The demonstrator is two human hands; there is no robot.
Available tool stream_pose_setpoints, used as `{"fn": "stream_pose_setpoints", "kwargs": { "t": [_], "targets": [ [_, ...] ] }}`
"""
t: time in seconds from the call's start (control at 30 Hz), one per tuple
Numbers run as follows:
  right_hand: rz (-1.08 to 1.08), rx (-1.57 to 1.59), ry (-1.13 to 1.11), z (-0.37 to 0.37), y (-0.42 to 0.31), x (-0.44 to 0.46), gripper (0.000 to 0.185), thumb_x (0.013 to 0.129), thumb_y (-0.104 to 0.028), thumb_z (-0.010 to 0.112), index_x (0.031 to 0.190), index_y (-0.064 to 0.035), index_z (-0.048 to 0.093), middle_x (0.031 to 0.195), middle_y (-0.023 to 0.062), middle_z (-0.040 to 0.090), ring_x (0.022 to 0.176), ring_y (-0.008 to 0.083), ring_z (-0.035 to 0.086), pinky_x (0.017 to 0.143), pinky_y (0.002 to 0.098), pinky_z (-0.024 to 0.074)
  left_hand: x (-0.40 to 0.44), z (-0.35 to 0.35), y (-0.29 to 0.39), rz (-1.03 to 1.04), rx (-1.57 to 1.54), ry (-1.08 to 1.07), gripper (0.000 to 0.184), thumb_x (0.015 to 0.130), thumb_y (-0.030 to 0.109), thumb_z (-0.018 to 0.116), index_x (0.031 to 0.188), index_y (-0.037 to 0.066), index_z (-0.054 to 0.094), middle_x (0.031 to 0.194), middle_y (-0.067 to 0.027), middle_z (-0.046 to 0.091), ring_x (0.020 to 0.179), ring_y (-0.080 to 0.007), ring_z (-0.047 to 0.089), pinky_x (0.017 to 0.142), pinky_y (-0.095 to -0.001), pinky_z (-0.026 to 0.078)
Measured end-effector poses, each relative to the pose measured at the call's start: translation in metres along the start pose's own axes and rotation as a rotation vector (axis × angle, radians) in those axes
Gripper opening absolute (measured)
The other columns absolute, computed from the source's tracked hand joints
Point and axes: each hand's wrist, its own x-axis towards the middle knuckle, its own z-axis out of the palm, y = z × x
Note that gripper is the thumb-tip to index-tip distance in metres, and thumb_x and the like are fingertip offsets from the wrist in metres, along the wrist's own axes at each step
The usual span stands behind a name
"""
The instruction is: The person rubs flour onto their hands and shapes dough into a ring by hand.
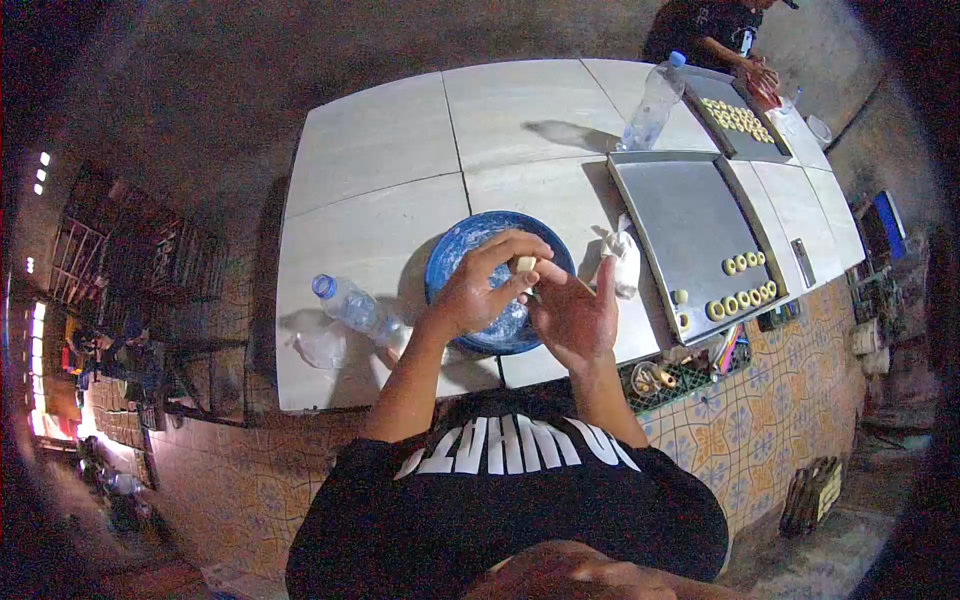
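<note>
Over a blue basin point(437, 275) dusted with white powder, both of my hands meet. My left hand point(478, 290) curls its fingers and thumb around a small pale piece of dough point(526, 264). My right hand point(580, 318) is turned palm up beside it, thumb raised and fingers stretched toward the left hand, their tips partly hidden. To the right lies a dark metal tray point(680, 215) with several dough rings point(743, 300) along its near side. A white cloth bundle point(622, 262) sits between the basin and the tray.
A clear bottle point(362, 308) and a crumpled plastic bag point(318, 345) lie left of the basin. A large capped bottle point(652, 105) stands at the back. Another person point(710, 35) works by a second tray point(715, 90) of dough rings. A green crate point(665, 388) is below the table edge.
</note>
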Motion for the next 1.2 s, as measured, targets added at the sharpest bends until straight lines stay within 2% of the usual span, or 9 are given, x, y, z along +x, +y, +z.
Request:
{"fn": "stream_pose_setpoints", "kwargs": {
  "t": [0.27, 0.37, 0.73, 0.8, 0.87, 0.97, 1.07, 1.13, 1.2],
  "targets": [
    [-0.059, -0.160, 0.243, 0.002, 0.004, -0.003, 0.099, 0.096, -0.083, 0.032, 0.128, 0.0040, 0.066, 0.123, 0.0127, 0.072, 0.084, 0.0140, 0.071, 0.054, 0.0200, 0.0527, -0.004, 0.003, -0.003, 0.005, -0.044, -0.076, 0.033, 0.094, 0.006, 0.070, 0.126, 0.008, 0.068, 0.130, -0.0112, 0.066, 0.124, -0.0278, 0.062, 0.105, -0.0404, 0.049],
    [0.012, -0.033, 0.035, -0.008, -0.007, -0.013, 0.101, 0.098, -0.081, 0.030, 0.131, 0.0082, 0.063, 0.128, 0.0188, 0.068, 0.118, 0.0270, 0.061, 0.105, 0.0365, 0.0446, -0.003, 0.008, 0.002, 0.003, -0.118, -0.066, 0.027, 0.096, 0.006, 0.068, 0.123, 0.009, 0.070, 0.127, -0.0110, 0.066, 0.120, -0.0264, 0.064, 0.102, -0.0387, 0.052],
    [-0.038, 0.033, -0.088, -0.007, -0.010, -0.026, 0.102, 0.101, -0.076, 0.029, 0.135, 0.0161, 0.057, 0.141, 0.0227, 0.059, 0.127, 0.0282, 0.055, 0.114, 0.0411, 0.0355, -0.003, 0.022, 0.018, -0.245, -0.337, -0.089, 0.041, 0.094, 0.003, 0.072, 0.135, 0.005, 0.063, 0.118, -0.0104, 0.071, 0.106, -0.0179, 0.070, 0.097, -0.0321, 0.057],
    [-0.181, -0.811, 0.118, -0.013, 0.000, -0.022, 0.094, 0.102, -0.075, 0.029, 0.142, 0.0062, 0.054, 0.147, 0.0193, 0.053, 0.135, 0.0258, 0.050, 0.116, 0.0420, 0.0364, -0.002, 0.020, 0.017, -0.241, -0.258, -0.102, 0.040, 0.095, 0.004, 0.072, 0.134, 0.005, 0.064, 0.116, -0.0111, 0.072, 0.102, -0.0170, 0.071, 0.092, -0.0313, 0.059],
    [-0.193, -0.643, 0.107, -0.016, -0.001, -0.027, 0.084, 0.105, -0.070, 0.020, 0.141, -0.0044, 0.059, 0.158, 0.0148, 0.042, 0.147, 0.0274, 0.037, 0.124, 0.0477, 0.0230, -0.003, 0.023, 0.014, -0.240, -0.195, -0.089, 0.037, 0.095, 0.005, 0.072, 0.131, 0.004, 0.066, 0.113, -0.0107, 0.073, 0.092, -0.0153, 0.072, 0.083, -0.0303, 0.061],
    [-0.446, -1.351, 0.128, -0.023, -0.002, -0.027, 0.083, 0.108, -0.063, 0.014, 0.138, -0.0001, 0.060, 0.160, 0.0144, 0.038, 0.148, 0.0309, 0.036, 0.126, 0.0450, 0.0186, 0.000, 0.028, 0.024, -0.430, -0.291, -0.051, 0.036, 0.093, 0.006, 0.073, 0.129, 0.004, 0.067, 0.113, -0.0098, 0.073, 0.088, -0.0160, 0.072, 0.082, -0.0301, 0.061],
    [-0.259, -0.736, 0.066, -0.029, -0.005, -0.029, 0.081, 0.109, -0.063, 0.017, 0.136, -0.0019, 0.063, 0.155, 0.0152, 0.047, 0.146, 0.0295, 0.040, 0.126, 0.0453, 0.0205, 0.001, 0.029, 0.026, -0.177, -0.183, -0.013, 0.030, 0.095, 0.010, 0.073, 0.124, 0.007, 0.070, 0.116, -0.0109, 0.073, 0.104, -0.0205, 0.071, 0.088, -0.0317, 0.060],
    [-0.199, -1.196, 0.226, -0.030, -0.006, -0.025, 0.088, 0.107, -0.067, 0.018, 0.126, 0.0019, 0.068, 0.144, 0.0153, 0.056, 0.136, 0.0291, 0.048, 0.118, 0.0433, 0.0300, -0.001, 0.029, 0.014, -0.010, -0.097, -0.018, 0.026, 0.095, 0.010, 0.072, 0.121, 0.009, 0.072, 0.122, -0.0117, 0.071, 0.117, -0.0233, 0.067, 0.095, -0.0346, 0.057],
    [-0.143, -0.302, 0.143, -0.003, -0.011, -0.030, 0.096, 0.104, -0.073, 0.020, 0.123, 0.0073, 0.069, 0.128, 0.0155, 0.068, 0.124, 0.0290, 0.058, 0.111, 0.0423, 0.0387, 0.000, 0.027, 0.006, 0.062, -0.061, -0.063, 0.025, 0.095, 0.009, 0.072, 0.120, 0.007, 0.072, 0.125, -0.0123, 0.069, 0.117, -0.0242, 0.067, 0.097, -0.0361, 0.056]
  ]
}}
